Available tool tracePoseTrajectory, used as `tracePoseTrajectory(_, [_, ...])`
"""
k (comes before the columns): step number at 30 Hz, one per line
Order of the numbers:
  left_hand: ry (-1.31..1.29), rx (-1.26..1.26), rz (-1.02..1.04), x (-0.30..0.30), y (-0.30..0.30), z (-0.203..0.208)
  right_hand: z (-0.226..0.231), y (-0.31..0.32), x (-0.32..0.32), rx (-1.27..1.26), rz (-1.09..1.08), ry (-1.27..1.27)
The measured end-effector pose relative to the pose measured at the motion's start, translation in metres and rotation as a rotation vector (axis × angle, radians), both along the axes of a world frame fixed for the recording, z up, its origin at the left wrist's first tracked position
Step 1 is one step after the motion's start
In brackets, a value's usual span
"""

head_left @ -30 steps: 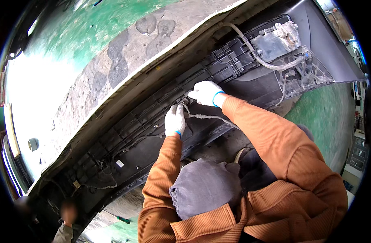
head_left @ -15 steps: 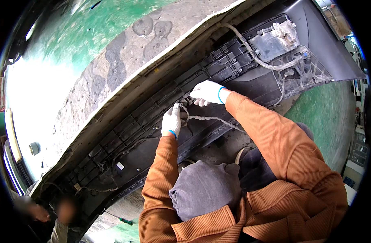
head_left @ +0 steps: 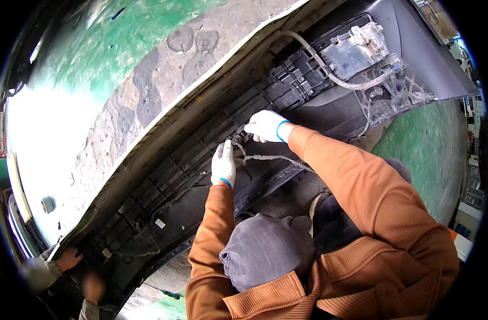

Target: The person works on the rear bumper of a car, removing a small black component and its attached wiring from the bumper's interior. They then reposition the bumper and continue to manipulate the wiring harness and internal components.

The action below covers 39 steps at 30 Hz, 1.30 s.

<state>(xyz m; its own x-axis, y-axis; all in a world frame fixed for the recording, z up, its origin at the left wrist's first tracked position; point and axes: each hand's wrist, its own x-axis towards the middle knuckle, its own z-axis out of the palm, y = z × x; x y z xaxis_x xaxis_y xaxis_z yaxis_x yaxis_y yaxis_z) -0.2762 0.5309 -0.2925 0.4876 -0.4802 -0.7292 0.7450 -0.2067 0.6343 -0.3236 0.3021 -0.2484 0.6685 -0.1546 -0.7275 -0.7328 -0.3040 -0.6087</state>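
Note:
A large car bumper (head_left: 286, 121) lies with its inner side up, dark plastic ribs showing. My left hand (head_left: 223, 164), in a white glove with a blue cuff, has its fingers closed at the end of a grey taped wiring harness (head_left: 273, 158). Just up and to the right, my right hand (head_left: 267, 126), gloved the same way, pinches at a small dark part on the bumper's ribs. Its fingertips hide what they hold. The harness runs from between the hands to the right, passing under my right forearm.
A bent grey hose (head_left: 344, 84) and a dusty grey module (head_left: 355, 53) sit at the bumper's upper right. At the lower left, a co-worker's hand (head_left: 69, 258) rests on the bumper's end. A green-handled screwdriver (head_left: 171, 294) lies on the floor.
Both my hands stay at the same spot on the bumper, with slight finger shifts. The co-worker's hand at the lower left has come onto the bumper's end. The whole view has shifted slightly.

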Motion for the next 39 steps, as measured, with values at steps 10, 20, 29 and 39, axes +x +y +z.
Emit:
tracePoseTrajectory(10, [-0.018,0.018,0.035,-0.004,-0.003,0.004,-0.005,0.002,-0.003,0.165,-0.170,0.007])
tracePoseTrajectory(20, [0.052,-0.027,0.114,-0.004,-0.006,0.016,-0.003,0.000,-0.004,0.150,-0.178,0.009])
tracePoseTrajectory(29, [0.031,0.035,0.064,-0.004,-0.007,0.009,-0.006,-0.006,-0.005,0.020,-0.046,-0.007])
tracePoseTrajectory(39, [-0.037,-0.011,0.046,-0.005,-0.006,0.005,-0.008,-0.007,-0.009,0.111,-0.082,-0.031])
